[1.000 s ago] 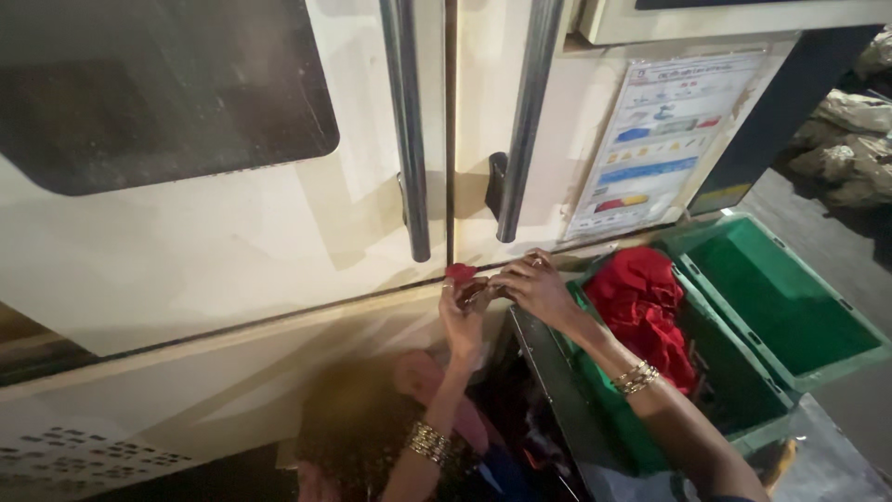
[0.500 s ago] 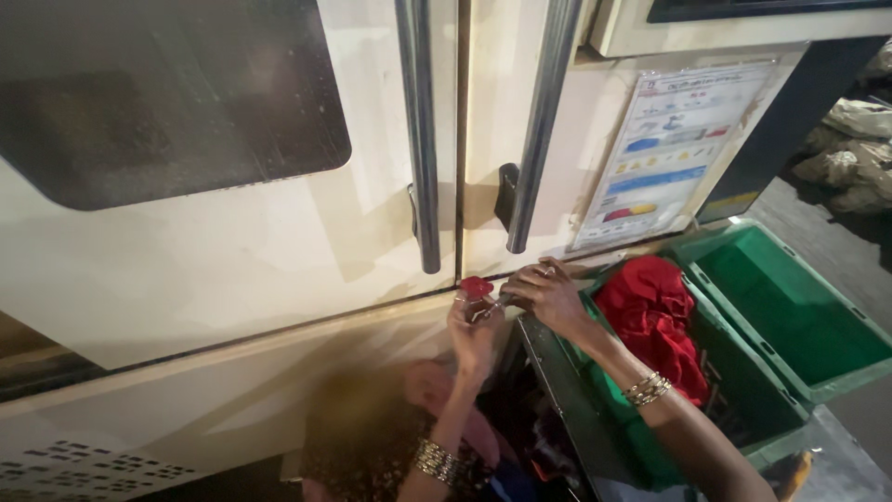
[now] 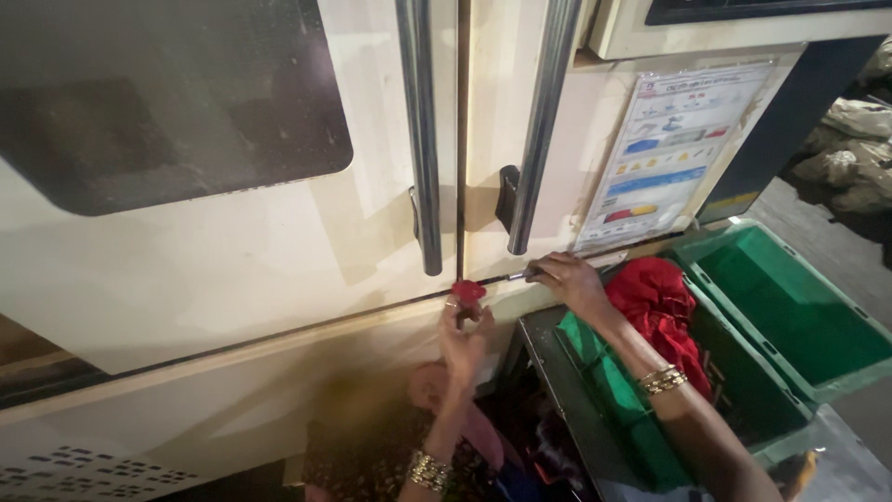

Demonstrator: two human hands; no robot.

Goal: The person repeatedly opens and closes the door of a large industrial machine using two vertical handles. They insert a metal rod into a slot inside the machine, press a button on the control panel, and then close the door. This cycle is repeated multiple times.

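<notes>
My left hand (image 3: 462,342) is raised in front of a cream machine door (image 3: 232,270) and pinches a small red piece (image 3: 467,292) at the bottom of the gap between the two doors. My right hand (image 3: 574,282) is a little to the right, at the lower edge of the right door. It grips a thin metal tool (image 3: 513,276) whose tip points left toward the red piece. Bangles show on both wrists. What the red piece is I cannot make out.
Two vertical metal handles (image 3: 420,139) (image 3: 544,121) flank the door gap. A dark window (image 3: 167,102) is in the left door and a colourful chart (image 3: 664,153) is stuck on the right. Green crates stand at the right, one holding red cloth (image 3: 655,302), one bare (image 3: 790,307).
My hands, close together before, have drawn apart. The right hand has slid to the right with the thin tool, and the left hand stays up with the red piece.
</notes>
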